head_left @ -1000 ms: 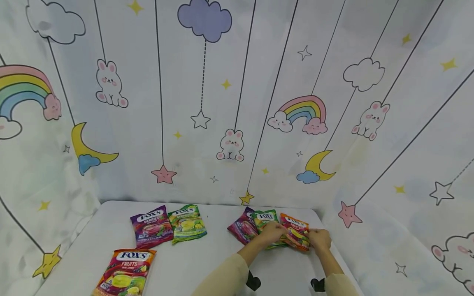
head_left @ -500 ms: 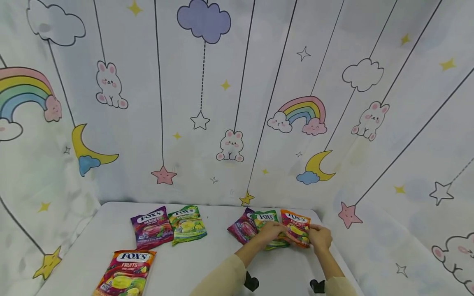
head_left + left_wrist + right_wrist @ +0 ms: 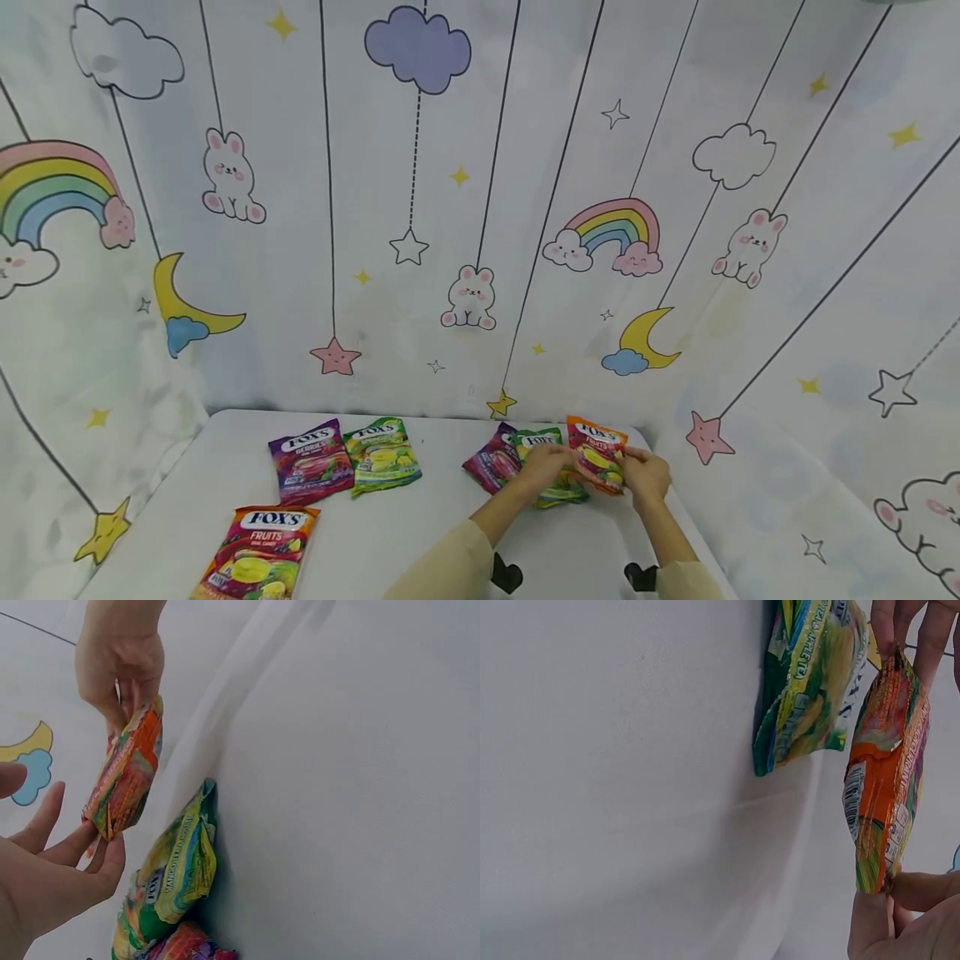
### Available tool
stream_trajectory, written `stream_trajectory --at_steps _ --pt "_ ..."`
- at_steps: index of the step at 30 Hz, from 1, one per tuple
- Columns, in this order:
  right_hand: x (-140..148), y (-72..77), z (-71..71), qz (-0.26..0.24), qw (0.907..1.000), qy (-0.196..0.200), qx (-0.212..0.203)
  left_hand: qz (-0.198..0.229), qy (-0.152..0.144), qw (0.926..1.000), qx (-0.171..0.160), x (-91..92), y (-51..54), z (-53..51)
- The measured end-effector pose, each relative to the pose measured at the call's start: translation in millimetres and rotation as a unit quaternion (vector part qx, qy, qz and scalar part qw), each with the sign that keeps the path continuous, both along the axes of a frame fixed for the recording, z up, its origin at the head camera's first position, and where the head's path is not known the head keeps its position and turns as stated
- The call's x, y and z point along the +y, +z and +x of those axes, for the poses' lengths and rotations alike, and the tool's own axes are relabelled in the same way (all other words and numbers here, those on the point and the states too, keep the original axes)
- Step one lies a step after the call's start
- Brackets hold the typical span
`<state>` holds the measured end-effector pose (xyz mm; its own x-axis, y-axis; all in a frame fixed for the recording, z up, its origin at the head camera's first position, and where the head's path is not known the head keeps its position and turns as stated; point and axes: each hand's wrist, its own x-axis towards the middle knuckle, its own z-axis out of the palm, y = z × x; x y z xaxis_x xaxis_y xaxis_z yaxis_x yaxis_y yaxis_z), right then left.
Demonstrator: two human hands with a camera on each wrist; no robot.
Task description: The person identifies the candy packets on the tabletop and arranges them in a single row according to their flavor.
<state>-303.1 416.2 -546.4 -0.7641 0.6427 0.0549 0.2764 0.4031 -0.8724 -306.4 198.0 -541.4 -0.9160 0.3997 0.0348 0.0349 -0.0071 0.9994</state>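
Note:
An orange FOX'S Fruits candy bag (image 3: 597, 454) is held between both hands at the right of the table. My left hand (image 3: 546, 467) pinches its left edge, and my right hand (image 3: 647, 477) pinches the right edge. In the left wrist view the orange bag (image 3: 127, 772) is seen edge-on, raised off the white surface. Beside it lie a green FOX'S bag (image 3: 558, 493) and, partly under that, a purple FOX'S bag (image 3: 491, 460). The left forearm and hand cover part of the green bag.
On the left of the white table (image 3: 420, 542) lie a purple FOX'S Berries bag (image 3: 312, 463), a green bag (image 3: 384, 458) and another orange Fruits bag (image 3: 258, 552), cut off by the frame. A printed cloth (image 3: 405, 333) hangs behind the table.
The orange bag at the right has been lifted a little and turned more upright in both hands. The hands have risen slightly with it. The other bags lie as before.

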Motion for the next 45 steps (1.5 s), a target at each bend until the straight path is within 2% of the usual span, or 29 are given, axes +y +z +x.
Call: stream_trajectory --at_steps 8,15,20,28,38,45 --pt "-12 9.6 -0.6 -0.007 0.9997 0.013 0.02 0.008 0.004 0.9998 0.02 -12.7 9.3 6.4" --pt "-22 14.7 -1.4 -0.029 0.9985 0.037 0.029 -0.015 0.034 0.999 0.025 -21.6 21.7 13.5" --pt "-29 20.2 1.3 -0.059 0.996 0.051 0.044 -0.003 0.045 0.9984 0.032 -26.1 28.6 15.4" --pt "-40 27.8 0.4 -0.089 0.9932 0.066 0.037 0.01 0.04 0.9974 0.06 -37.5 34.0 17.2" --pt "-56 38.5 -2.4 -0.13 0.9867 0.085 0.048 0.036 0.043 0.9966 0.06 -53.8 39.8 15.9" --pt "-66 47.2 0.8 -0.143 0.984 0.098 0.042 0.013 0.054 0.9963 0.066 -61.7 39.4 20.3"
